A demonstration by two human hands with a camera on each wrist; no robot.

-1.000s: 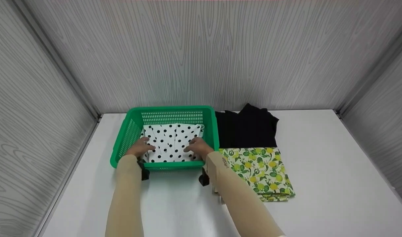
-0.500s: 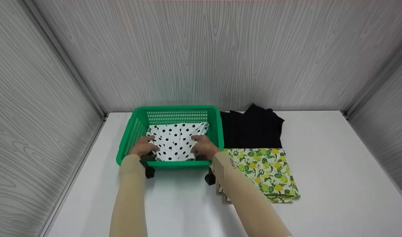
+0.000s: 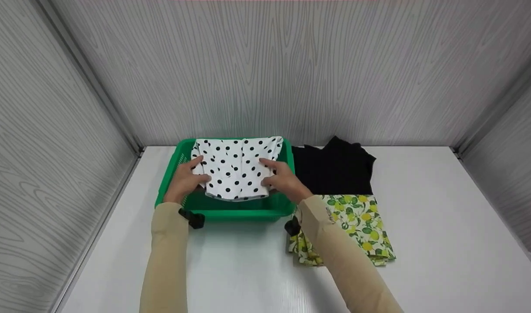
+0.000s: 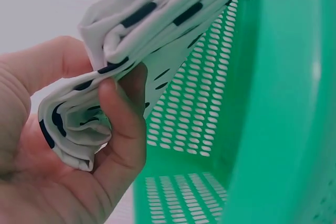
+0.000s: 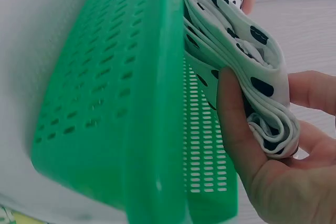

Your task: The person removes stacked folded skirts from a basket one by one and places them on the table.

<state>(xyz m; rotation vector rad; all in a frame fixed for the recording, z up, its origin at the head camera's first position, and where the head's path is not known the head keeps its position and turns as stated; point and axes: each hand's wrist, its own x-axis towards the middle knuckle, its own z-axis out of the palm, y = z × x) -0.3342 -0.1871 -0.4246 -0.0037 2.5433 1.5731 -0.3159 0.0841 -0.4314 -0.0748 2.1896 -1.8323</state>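
Note:
A folded white cloth with black polka dots is held up over the green plastic basket. My left hand grips its left edge, thumb on top; in the left wrist view the fingers curl round the layered, rolled folds. At the opposite edge, my right hand pinches the cloth, and the right wrist view shows the stacked layers between thumb and fingers. Under the cloth's near edge the basket's inside shows green; the rest of its floor is hidden.
To the right of the basket lies a black cloth against the back wall. In front of it is a folded lemon-print cloth, partly covered by the right sleeve. Grey wood-grain panels enclose the white table at the back and sides.
Both hands have closed on the polka-dot cloth and raised it from the basket's floor to about rim height. The basket and the other cloths stay in place.

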